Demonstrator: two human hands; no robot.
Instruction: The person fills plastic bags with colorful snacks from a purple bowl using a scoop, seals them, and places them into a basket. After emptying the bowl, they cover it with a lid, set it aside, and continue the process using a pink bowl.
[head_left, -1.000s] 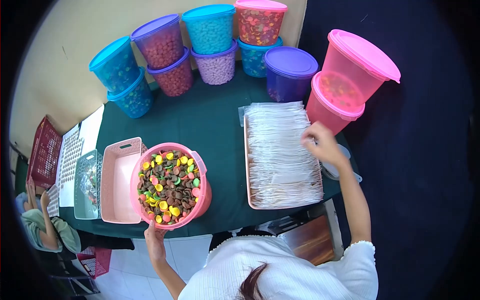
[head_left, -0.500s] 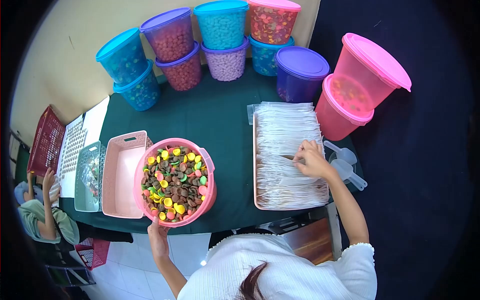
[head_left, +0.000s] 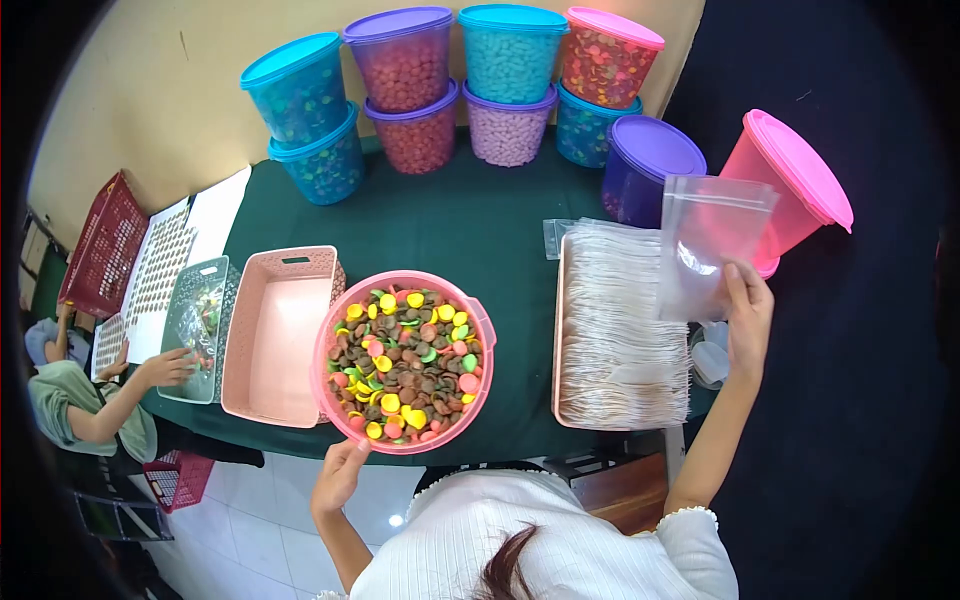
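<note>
My right hand (head_left: 750, 310) is closed on the lower edge of a clear zip-lock bag (head_left: 715, 235), raised over the right side of the pouch basket. That basket (head_left: 560, 340) is packed with a dense row of whitish plastic pouches (head_left: 620, 330). Thumb at the front rim, my left hand (head_left: 340, 478) grips a round pink tub (head_left: 481, 375) at the table's front edge. Chocolate-brown, yellow, green and pink cup-shaped pieces (head_left: 405, 365) fill the tub. The fingers of my left hand are partly hidden.
Left of the tub stand a pink basket (head_left: 270, 385) and a green basket (head_left: 195, 392) with wrapped pieces, where another person's hand (head_left: 170, 368) reaches. Stacked lidded tubs (head_left: 410, 60) line the back. Pink tubs (head_left: 775, 170) stand right, with plastic scoops (head_left: 710, 360) below.
My right hand has lifted a zip-lock bag out of the pouch row, up and to the right. My left hand stays at the tub. The other person's hand has moved to the green basket.
</note>
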